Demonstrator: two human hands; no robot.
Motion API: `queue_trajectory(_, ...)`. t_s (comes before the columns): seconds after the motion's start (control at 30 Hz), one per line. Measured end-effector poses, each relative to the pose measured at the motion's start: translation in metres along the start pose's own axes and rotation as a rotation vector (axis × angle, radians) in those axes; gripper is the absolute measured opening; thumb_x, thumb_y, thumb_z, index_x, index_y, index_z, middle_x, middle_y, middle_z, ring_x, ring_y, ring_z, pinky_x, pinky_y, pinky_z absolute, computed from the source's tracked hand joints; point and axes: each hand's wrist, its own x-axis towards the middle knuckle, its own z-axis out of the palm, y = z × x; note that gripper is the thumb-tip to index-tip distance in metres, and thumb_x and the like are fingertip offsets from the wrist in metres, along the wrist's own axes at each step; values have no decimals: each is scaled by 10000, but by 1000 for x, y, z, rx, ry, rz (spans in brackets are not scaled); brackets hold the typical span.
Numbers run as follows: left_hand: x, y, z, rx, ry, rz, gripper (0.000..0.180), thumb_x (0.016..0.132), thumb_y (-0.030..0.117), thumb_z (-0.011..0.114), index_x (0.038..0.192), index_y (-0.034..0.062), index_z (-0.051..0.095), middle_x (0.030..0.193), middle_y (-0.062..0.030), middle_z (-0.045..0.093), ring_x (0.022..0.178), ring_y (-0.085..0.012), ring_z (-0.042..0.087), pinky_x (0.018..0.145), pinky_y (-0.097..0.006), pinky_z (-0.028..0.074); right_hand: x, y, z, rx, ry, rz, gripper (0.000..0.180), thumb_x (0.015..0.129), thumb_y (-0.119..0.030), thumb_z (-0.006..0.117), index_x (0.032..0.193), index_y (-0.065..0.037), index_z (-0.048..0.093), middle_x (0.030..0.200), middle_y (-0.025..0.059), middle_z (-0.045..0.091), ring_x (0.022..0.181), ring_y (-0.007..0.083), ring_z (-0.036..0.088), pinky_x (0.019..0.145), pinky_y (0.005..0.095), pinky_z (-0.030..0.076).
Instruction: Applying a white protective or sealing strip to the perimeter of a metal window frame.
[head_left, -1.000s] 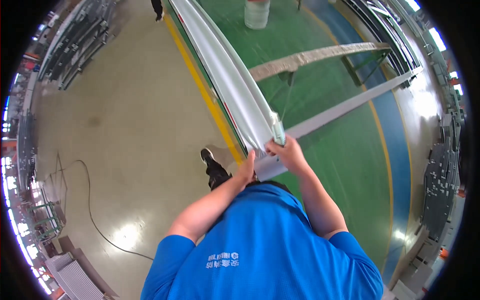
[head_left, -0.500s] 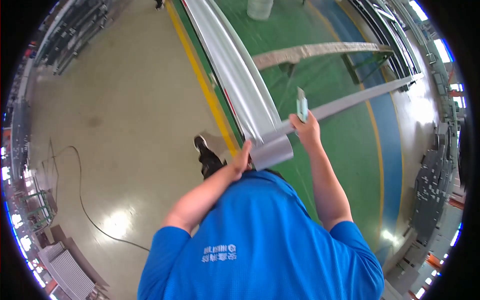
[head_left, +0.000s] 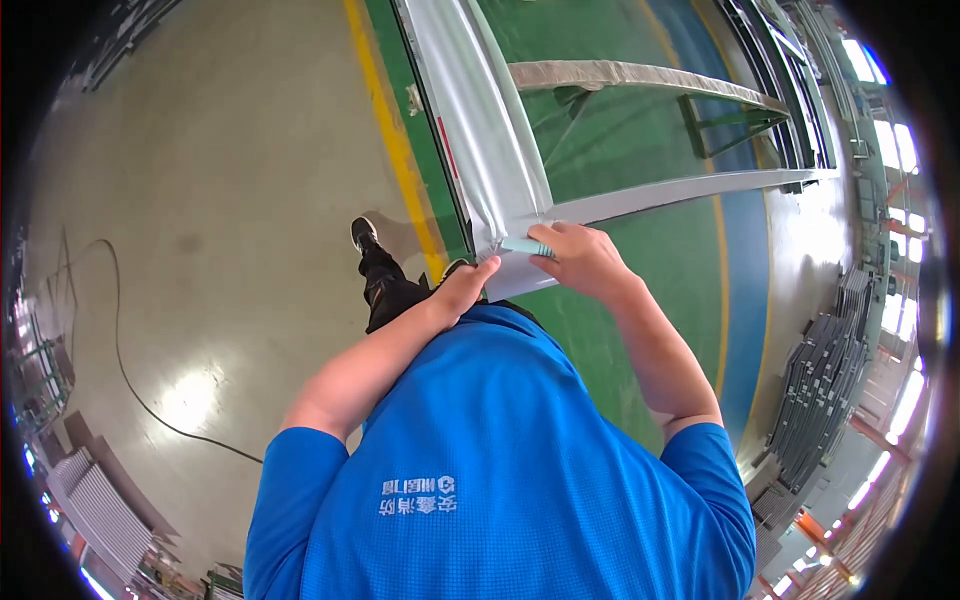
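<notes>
— So what were the hands doing?
— The right hand (head_left: 580,262) gripped a small pale green tool (head_left: 527,246), pressing it on the near end of a long silvery sheet-metal panel (head_left: 480,140). The left hand (head_left: 465,287) pinched the panel's near edge just beside it.
— And farther out?
— Beyond the hands, the panel ran away along a yellow floor line (head_left: 390,140); a metal beam (head_left: 680,195) stretched off past the right hand.

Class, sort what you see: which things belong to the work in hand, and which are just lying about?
In use: left hand, right hand, small teal tool, long grey sheet-metal panel.

Lying about: black cable, stacked grey profiles, green stand, second metal strip.
</notes>
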Motion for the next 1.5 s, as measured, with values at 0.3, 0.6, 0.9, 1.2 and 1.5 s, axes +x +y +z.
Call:
queue_trajectory(0.3,6,-3,-5,10,-75,-16,478,959,555,511,955,104,666,795,32,562,713,-75,450,670,-252,378,14,-9,3,-248,-85,-144,283,840,-268,690,1095,-167,620,866,113,644,872,336,649,751,457,504)
queue_trajectory(0.6,8,-4,0,-4,-3,7,572,961,560,495,835,24,649,717,6,468,656,-113,402,611,-302,339,14,6,-11,-269,-102,-90,242,828,-247,689,1055,-171,661,867,96,665,894,323,661,769,450,515)
queue_trajectory(0.9,4,2,1,-57,-23,5,515,952,538,510,832,55,644,777,-2,533,709,-117,446,668,-286,378,-2,56,-42,-331,-81,15,238,800,-214,708,1036,-213,681,890,72,659,947,299,641,785,438,509)
queue_trajectory(1.2,10,8,1,-83,47,-52,607,918,657,525,1065,88,677,939,-7,655,815,-102,571,746,-252,440,-35,99,-74,-273,61,230,313,801,-237,727,1108,-190,685,904,100,672,903,307,648,779,428,515)
queue_trajectory(1.5,-2,21,-8,-148,-133,-187,757,881,601,640,1355,28,498,1317,-108,568,1192,-257,560,1015,-446,440,39,42,15,778,15,215,249,886,-230,669,1020,-23,637,809,61,671,752,147,649,694,310,512)
